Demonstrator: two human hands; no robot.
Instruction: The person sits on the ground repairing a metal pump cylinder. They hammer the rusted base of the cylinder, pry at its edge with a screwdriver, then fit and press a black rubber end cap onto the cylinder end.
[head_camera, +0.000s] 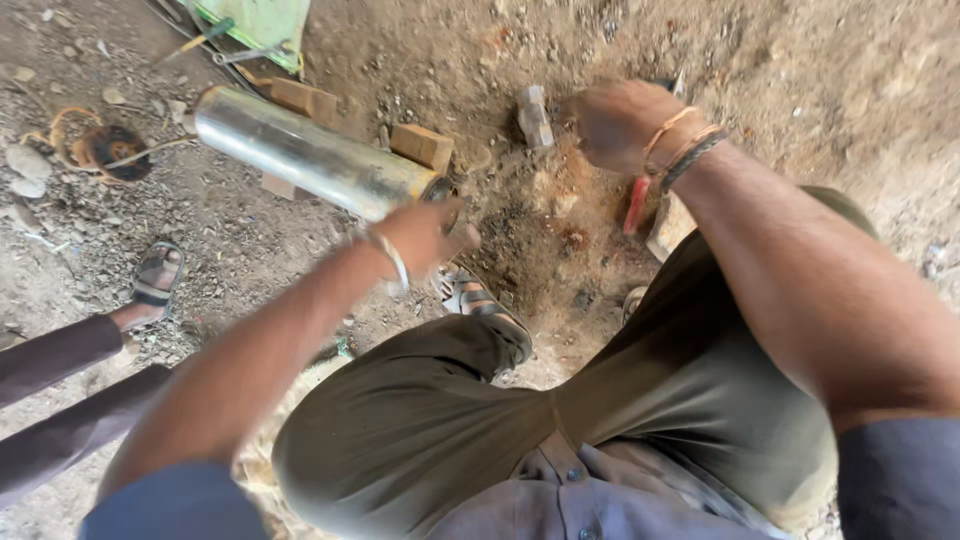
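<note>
A shiny metal cylinder lies on the dirt ground, propped on wooden blocks. My left hand, a bangle on its wrist, is curled around the cylinder's near end; it is blurred. My right hand, with bands on the wrist, is closed on the handle of a hammer whose metal head sticks out to the left of the fist. A red-handled tool lies on the ground just below that wrist. I am squatting, knees in olive trousers.
Another person's legs and sandalled foot are at the left. My own sandal is under the cylinder's end. A green sheet, a rusty wire coil and stones lie further off.
</note>
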